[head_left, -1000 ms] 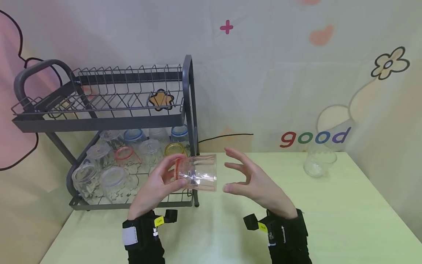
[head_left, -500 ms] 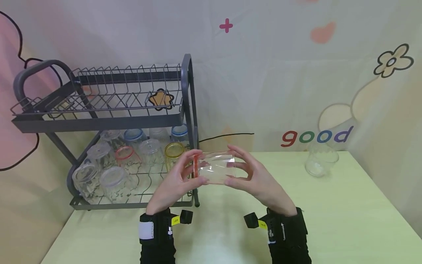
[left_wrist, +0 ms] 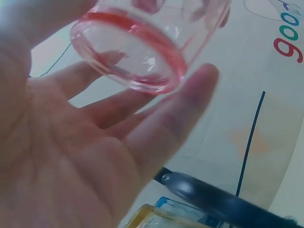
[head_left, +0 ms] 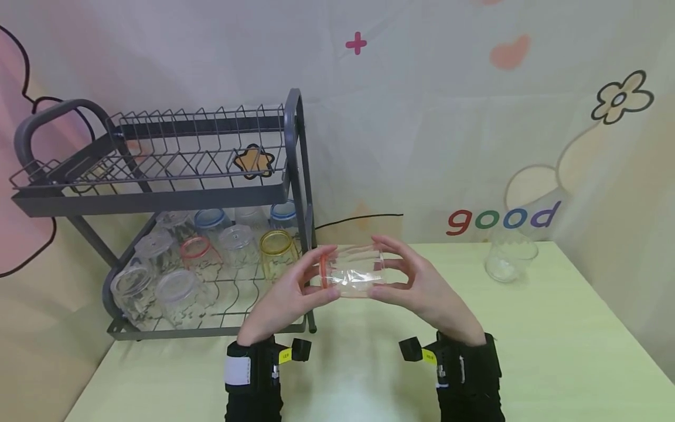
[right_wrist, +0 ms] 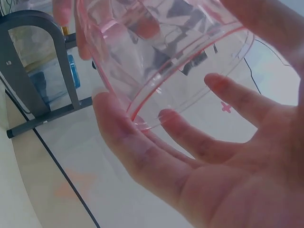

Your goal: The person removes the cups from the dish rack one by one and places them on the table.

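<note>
A clear pinkish drinking glass (head_left: 352,275) with a red base lies on its side in the air, between both hands. My left hand (head_left: 287,302) grips it around the base end, thumb in front and fingers behind. At the open-rim end, my right hand (head_left: 424,290) holds it with thumb and fingers spread about the rim. The left wrist view shows the red base ring (left_wrist: 164,54) turned towards the palm. In the right wrist view the glass's rim (right_wrist: 142,97) faces the right palm, fingertips at its edge.
On the left stands a dark two-tier dish rack (head_left: 153,202). Its lower shelf holds several upturned glasses, including a yellow-based glass (head_left: 278,252) near the left hand. A clear glass (head_left: 503,266) stands far right on the pale green table (head_left: 554,340), by the wall.
My left hand has brought the glass rightwards, away from the rack's front. My right hand, apart from it at first, now holds the rim end.
</note>
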